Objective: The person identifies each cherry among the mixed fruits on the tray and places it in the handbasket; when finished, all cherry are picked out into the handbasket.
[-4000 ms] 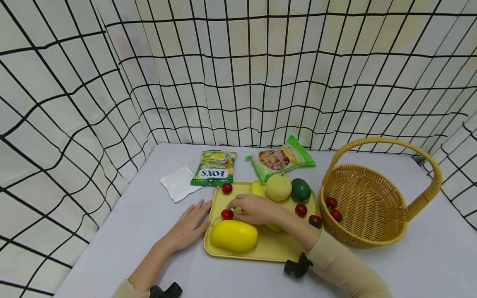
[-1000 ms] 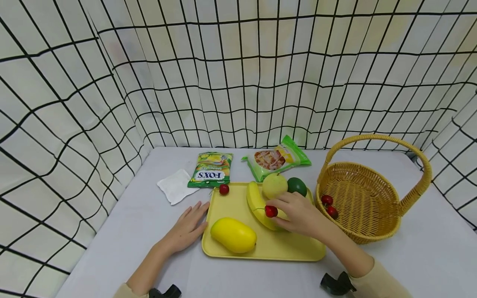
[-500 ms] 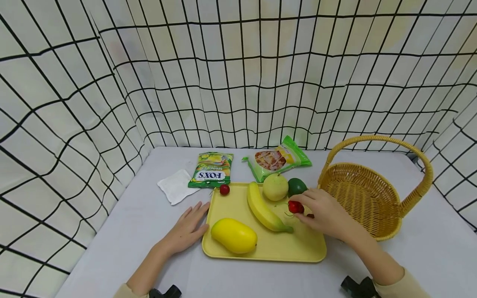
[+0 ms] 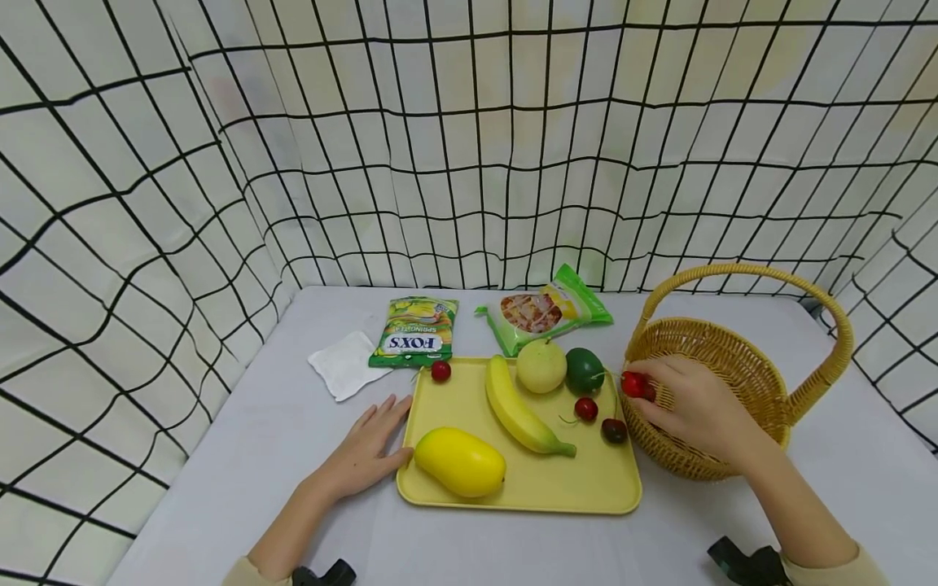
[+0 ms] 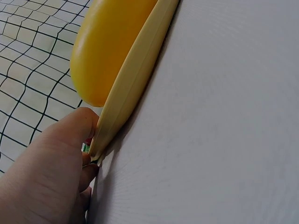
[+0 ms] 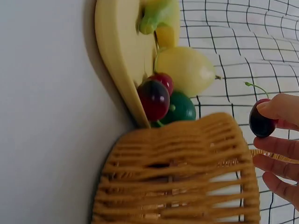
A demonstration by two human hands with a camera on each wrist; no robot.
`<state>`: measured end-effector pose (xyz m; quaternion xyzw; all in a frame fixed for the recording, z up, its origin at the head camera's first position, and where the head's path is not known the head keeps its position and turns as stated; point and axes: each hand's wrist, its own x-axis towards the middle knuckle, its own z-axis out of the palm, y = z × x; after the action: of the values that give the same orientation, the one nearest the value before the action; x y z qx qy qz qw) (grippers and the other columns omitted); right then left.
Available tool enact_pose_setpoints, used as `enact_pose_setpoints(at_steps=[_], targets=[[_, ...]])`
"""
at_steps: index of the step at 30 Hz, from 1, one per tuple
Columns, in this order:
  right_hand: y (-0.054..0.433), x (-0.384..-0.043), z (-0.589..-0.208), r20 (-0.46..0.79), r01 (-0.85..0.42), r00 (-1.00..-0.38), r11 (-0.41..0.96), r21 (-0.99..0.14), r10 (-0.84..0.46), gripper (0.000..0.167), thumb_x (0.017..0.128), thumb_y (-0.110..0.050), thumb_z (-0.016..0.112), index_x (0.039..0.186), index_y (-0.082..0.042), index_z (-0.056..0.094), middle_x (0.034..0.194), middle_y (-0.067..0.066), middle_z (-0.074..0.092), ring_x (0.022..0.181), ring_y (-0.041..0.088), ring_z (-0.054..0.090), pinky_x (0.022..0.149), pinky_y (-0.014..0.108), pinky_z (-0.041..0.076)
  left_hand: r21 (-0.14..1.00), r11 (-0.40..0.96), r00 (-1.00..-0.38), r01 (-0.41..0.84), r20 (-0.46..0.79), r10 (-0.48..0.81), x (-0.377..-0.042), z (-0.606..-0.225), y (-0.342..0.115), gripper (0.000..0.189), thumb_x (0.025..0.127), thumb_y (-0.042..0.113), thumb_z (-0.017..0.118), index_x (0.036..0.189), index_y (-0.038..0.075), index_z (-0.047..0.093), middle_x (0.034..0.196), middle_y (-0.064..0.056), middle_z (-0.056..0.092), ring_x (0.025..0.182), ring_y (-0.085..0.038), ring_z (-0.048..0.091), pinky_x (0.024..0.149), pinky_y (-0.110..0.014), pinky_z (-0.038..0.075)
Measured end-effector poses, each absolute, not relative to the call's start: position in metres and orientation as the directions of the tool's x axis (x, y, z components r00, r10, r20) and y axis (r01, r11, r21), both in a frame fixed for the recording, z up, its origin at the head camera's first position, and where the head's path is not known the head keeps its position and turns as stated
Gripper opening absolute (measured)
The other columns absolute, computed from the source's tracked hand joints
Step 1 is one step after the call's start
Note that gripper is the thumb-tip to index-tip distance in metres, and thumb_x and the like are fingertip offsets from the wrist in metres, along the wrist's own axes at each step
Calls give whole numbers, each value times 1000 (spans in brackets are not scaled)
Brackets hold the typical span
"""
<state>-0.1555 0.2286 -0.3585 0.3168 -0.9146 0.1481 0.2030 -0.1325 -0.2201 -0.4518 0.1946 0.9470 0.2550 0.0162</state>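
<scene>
My right hand [image 4: 692, 407] pinches a cherry [image 6: 262, 119] with a green stem between thumb and fingers, above the near-left rim of the wicker basket [image 4: 740, 366]. Palm down, my left hand [image 4: 370, 448] lies beside the left edge of the yellow tray [image 4: 535, 488], its thumb touching that edge. On the tray are a yellow mango [image 4: 460, 462], a banana [image 4: 519, 413], a pale round pear [image 4: 541, 366], a dark green fruit [image 4: 584, 370], a red cherry [image 4: 585, 409], a darker cherry [image 4: 614, 430] and another cherry [image 4: 440, 371] at the back left corner.
Behind the tray lie a green and yellow FOX'S candy bag [image 4: 415, 332] and a green snack packet [image 4: 544, 312]. A white folded tissue [image 4: 346, 365] is at the left. The basket's tall handle [image 4: 758, 274] arches over it. White cloth with a black grid surrounds the table.
My right hand has carried the cherry from the left part of the tray, over the banana, to the basket's rim. The left hand has stayed by the tray's edge.
</scene>
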Motion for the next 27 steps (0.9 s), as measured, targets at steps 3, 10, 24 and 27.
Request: enact_pose_setpoints(at_steps=[3, 10, 24, 27], targets=[[239, -155, -357, 454, -610, -743, 776, -160, -491, 40, 70, -16, 78, 107, -10, 63, 95, 2, 63, 86, 19, 59, 70, 39, 53, 487, 798, -926, 356, 66, 372, -133, -452, -221, 73, 87, 45, 54, 145, 10, 27, 148, -6, 29, 137, -25, 17, 110, -45, 7], [257, -155, -359, 392, -518, -821, 829, -209, -415, 40, 74, -19, 74, 111, -12, 61, 98, 5, 64, 90, 24, 59, 72, 45, 51, 484, 797, -924, 361, 69, 376, -133, -452, -220, 72, 87, 45, 53, 145, 10, 27, 148, -5, 28, 137, -25, 17, 111, -45, 7], [271, -156, -378, 224, -460, -885, 839, -290, -408, 36, 78, -16, 71, 110, -7, 59, 90, 1, 63, 82, 20, 60, 67, 38, 52, 481, 796, -922, 366, 72, 380, -133, -452, -220, 72, 87, 43, 54, 145, 9, 27, 148, -5, 29, 137, -25, 17, 110, -45, 7], [273, -156, -384, 184, -455, -890, 829, -324, -417, 35, 78, -17, 71, 110, -8, 59, 87, -4, 62, 80, 15, 59, 65, 33, 51, 480, 795, -920, 371, 75, 384, -133, -452, -219, 72, 87, 43, 54, 145, 9, 27, 148, -5, 29, 137, -25, 17, 110, -45, 7]])
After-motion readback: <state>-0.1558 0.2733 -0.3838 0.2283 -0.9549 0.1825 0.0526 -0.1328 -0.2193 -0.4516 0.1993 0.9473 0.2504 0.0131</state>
